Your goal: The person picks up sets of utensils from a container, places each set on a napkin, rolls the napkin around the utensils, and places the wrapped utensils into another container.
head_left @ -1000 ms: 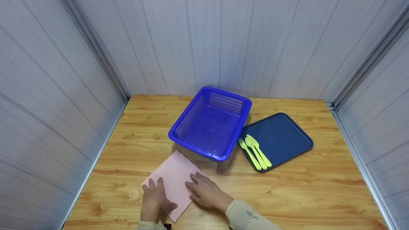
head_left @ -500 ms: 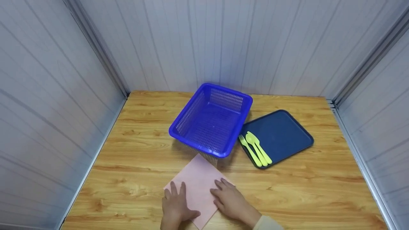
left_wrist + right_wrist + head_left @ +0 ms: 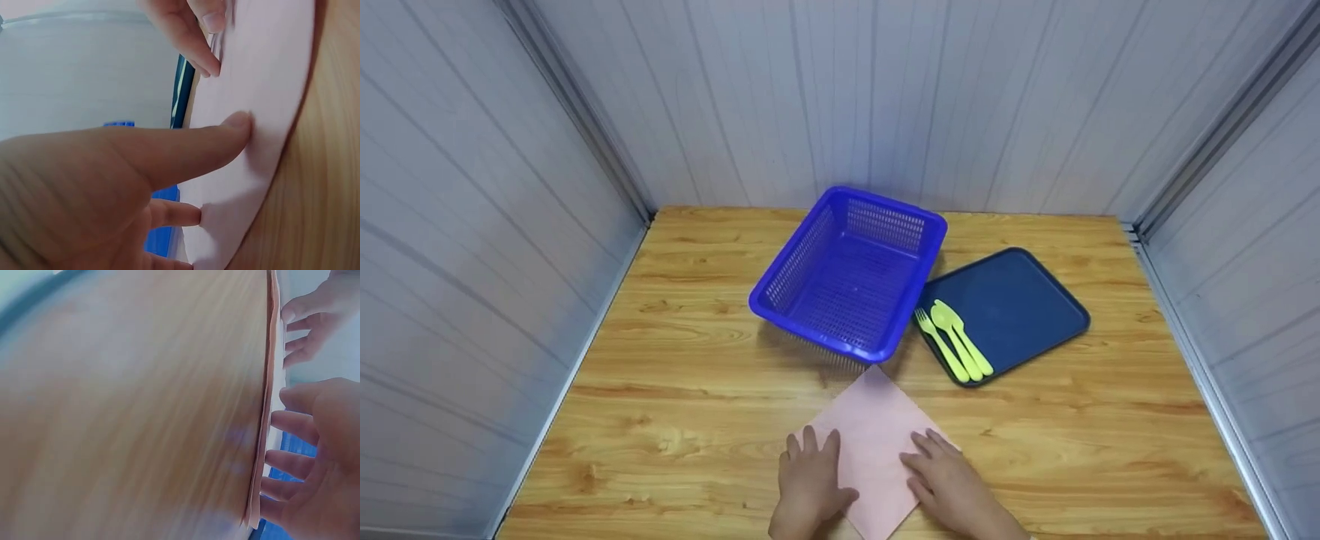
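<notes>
At the far left, a pale panelled wall (image 3: 472,262) borders the wood-grain worktop (image 3: 660,352). The left hand (image 3: 810,480) comes next, fingers spread, released, resting on the left side of a pink sheet (image 3: 877,450); its thumb presses on top. Behind that hand and a little to its right stands a blue mesh basket (image 3: 814,336), upright and set askew. The pink sheet lies flat on the worktop between the two hands, turned like a diamond, its far corner at the basket's near corner; whether they touch I cannot tell. The right hand (image 3: 952,480) rests on the sheet's right side, its fingers apart and grasping nothing. Beyond it, a dark blue tray (image 3: 1020,300) sits just right of the basket. Along the tray's left edge lie a yellow-green fork (image 3: 942,348), spoon (image 3: 960,349) and knife (image 3: 974,352), side by side
</notes>
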Available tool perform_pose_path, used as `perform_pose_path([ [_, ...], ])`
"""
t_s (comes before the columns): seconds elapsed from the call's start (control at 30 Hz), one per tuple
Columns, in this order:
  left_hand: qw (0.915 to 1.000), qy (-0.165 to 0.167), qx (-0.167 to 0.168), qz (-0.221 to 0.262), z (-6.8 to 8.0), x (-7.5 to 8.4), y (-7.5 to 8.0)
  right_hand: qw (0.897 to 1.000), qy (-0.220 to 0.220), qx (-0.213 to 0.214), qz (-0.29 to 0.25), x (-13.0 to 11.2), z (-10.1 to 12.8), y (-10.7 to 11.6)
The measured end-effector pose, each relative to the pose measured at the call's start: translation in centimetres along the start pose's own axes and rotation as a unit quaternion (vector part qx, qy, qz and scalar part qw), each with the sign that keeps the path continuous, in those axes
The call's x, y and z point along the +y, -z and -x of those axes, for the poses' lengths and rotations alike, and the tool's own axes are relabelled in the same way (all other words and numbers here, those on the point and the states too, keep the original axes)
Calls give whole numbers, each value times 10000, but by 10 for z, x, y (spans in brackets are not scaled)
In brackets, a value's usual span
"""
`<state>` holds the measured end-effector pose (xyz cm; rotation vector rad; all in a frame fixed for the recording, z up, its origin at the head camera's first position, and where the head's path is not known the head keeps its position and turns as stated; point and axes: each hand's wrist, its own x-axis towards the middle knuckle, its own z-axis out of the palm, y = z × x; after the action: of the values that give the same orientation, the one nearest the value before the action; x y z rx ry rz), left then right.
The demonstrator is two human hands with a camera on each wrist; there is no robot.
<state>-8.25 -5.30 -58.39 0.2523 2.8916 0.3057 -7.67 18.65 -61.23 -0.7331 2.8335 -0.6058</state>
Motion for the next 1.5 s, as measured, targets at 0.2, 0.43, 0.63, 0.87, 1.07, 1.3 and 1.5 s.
perform_pose_path([
  [0.2,9986,-263,85,-460,-6,16,-3,9995,-233,213,-76,17,8,7],
  [0.43,9971,-227,14,-729,-24,27,-4,9973,-341,645,56,33,-5,11],
  [0.63,9957,-238,-11,-894,-44,29,-1,9931,-191,1157,95,46,-20,16],
  [0.87,9965,-708,137,-420,-55,29,-5,9908,12,1340,170,51,-24,20],
  [1.07,9944,-950,271,-381,-56,36,-13,9929,65,1118,402,53,-22,36],
  [1.3,9942,-936,190,-492,-54,42,-13,9868,-646,1438,375,56,-38,55],
  [1.5,9954,-876,149,-359,-49,44,-18,9688,-1496,1911,501,74,-83,71],
])
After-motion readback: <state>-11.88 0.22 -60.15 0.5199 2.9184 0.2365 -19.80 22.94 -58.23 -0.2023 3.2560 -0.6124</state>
